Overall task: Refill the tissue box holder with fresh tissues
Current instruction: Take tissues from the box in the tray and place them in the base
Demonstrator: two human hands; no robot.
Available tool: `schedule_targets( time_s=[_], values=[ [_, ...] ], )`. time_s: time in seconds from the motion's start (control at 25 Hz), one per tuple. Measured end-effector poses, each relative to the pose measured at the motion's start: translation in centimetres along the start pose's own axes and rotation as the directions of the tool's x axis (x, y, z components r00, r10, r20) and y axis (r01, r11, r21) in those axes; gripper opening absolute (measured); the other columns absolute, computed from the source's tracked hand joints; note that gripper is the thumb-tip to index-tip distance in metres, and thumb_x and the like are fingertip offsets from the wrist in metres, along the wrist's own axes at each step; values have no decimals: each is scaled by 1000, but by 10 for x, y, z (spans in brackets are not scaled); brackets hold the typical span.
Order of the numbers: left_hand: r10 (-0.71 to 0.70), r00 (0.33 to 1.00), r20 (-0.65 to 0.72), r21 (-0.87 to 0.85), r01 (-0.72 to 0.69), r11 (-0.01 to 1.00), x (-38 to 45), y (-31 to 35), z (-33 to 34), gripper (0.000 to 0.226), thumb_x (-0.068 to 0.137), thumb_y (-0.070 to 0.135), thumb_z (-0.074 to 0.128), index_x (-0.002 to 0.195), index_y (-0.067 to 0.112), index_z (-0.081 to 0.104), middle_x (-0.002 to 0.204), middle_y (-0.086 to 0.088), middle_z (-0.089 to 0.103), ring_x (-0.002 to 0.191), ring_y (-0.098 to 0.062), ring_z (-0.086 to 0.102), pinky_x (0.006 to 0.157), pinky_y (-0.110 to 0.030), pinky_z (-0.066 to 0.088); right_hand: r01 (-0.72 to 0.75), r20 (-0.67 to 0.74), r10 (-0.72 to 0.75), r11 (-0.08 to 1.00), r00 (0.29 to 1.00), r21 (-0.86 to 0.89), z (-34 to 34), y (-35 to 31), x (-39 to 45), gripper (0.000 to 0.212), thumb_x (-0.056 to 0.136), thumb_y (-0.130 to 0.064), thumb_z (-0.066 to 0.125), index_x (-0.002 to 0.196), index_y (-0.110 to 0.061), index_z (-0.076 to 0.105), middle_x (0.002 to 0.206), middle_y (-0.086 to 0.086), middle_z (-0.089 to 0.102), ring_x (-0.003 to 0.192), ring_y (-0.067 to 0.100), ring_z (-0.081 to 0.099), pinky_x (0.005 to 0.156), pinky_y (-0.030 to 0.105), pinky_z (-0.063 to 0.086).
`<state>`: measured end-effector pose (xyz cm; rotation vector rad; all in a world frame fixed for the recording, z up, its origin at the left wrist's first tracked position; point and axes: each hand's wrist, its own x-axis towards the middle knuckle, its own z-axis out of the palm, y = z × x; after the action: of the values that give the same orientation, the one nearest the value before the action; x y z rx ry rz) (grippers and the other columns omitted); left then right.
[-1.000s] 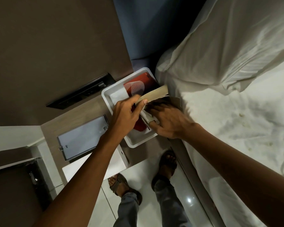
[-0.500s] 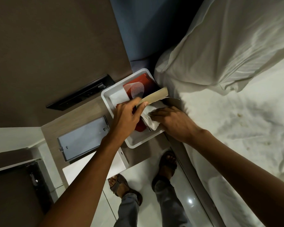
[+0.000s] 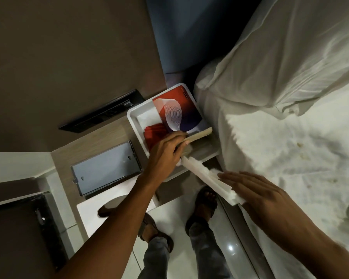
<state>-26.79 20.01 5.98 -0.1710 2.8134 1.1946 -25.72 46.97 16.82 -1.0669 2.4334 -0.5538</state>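
A white tray [image 3: 134, 119] on the bedside table holds a red and blue booklet [image 3: 179, 109] and red folded items [image 3: 154, 133]. My left hand [image 3: 166, 150] pinches a beige cardboard flap [image 3: 199, 134] of a tissue pack at the tray's near end. My right hand [image 3: 256, 196] holds one end of a long white stack of tissues [image 3: 206, 176], which stretches from the pack toward the bed edge. A white tissue box holder [image 3: 93, 214] with an oval slot stands on the table's near corner, partly hidden by my left forearm.
A grey framed panel [image 3: 106, 168] lies on the wooden table beside the tray. A black socket strip [image 3: 103, 111] is set in the brown wall. The white bed [image 3: 280, 148] and pillow fill the right. My sandalled feet stand on the tiled floor below.
My right hand has pulled back toward me from the tray, drawing the white tissue stack out of the pack. My left hand stays on the cardboard flap. The booklet is more exposed.
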Motion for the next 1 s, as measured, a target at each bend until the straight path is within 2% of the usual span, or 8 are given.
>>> schedule_targets(
  time_s=[0.12,0.24,0.32,0.44,0.6,0.72,0.8,1.0],
  values=[
    [-94,995,25,91,92,992,-38,-94,68,37,107,38,54,133,19,73,141,7,68,132,-13,60,122,-37,45,-12,33,9,995,999,103,-11,-18,-5,46,81,-24,78,126,-21,70,128,-5,73,107,10,73,94,25,59],
    [-517,804,292,-427,594,682,-84,-152,88,39,94,65,67,128,48,73,129,22,72,123,-2,66,117,-41,52,-42,14,40,985,999,167,-20,-34,8,26,92,-28,54,118,-25,60,103,-14,70,75,-1,66,77,-1,45],
    [-498,827,261,-668,527,525,-79,-97,33,26,94,49,68,114,38,82,113,27,75,112,15,65,107,-16,51,-87,15,86,969,996,230,-16,-40,27,24,95,-23,55,118,-27,61,96,-13,71,70,-3,65,65,8,50],
    [-546,827,131,-869,362,339,-85,-46,-46,20,82,45,72,92,34,85,95,11,82,100,-7,77,101,-39,62,-57,23,52,936,998,348,-5,-59,68,25,106,-18,53,126,-25,65,103,-14,75,88,-1,71,73,18,55],
    [-697,621,358,-914,386,-126,-145,-98,-76,26,102,34,60,114,21,78,113,-8,78,109,-31,72,104,-46,57,-189,137,131,722,982,666,27,-103,130,17,106,-27,54,114,-26,69,95,-11,78,88,5,76,73,16,56],
    [-630,656,416,-907,246,-342,-177,-129,-104,60,108,57,34,141,17,64,137,-12,73,125,-25,72,114,-47,52,-303,248,176,618,953,726,79,-123,176,20,107,-31,53,116,-21,68,99,-3,79,89,11,77,71,24,61],
    [-659,652,376,-926,234,-297,-193,-151,-120,65,105,64,34,145,20,60,140,-8,72,135,-25,66,119,-46,48,-330,271,190,593,944,734,116,-133,205,20,106,-29,56,112,-16,69,95,-1,79,88,12,78,71,25,62],
    [-840,531,108,-859,475,191,-206,-209,-133,37,92,39,80,118,14,73,115,-4,81,117,-28,74,104,-45,59,-446,342,286,561,895,697,185,-141,258,30,103,-33,61,116,-6,66,105,14,76,100,32,75,85,40,65]
  ],
)
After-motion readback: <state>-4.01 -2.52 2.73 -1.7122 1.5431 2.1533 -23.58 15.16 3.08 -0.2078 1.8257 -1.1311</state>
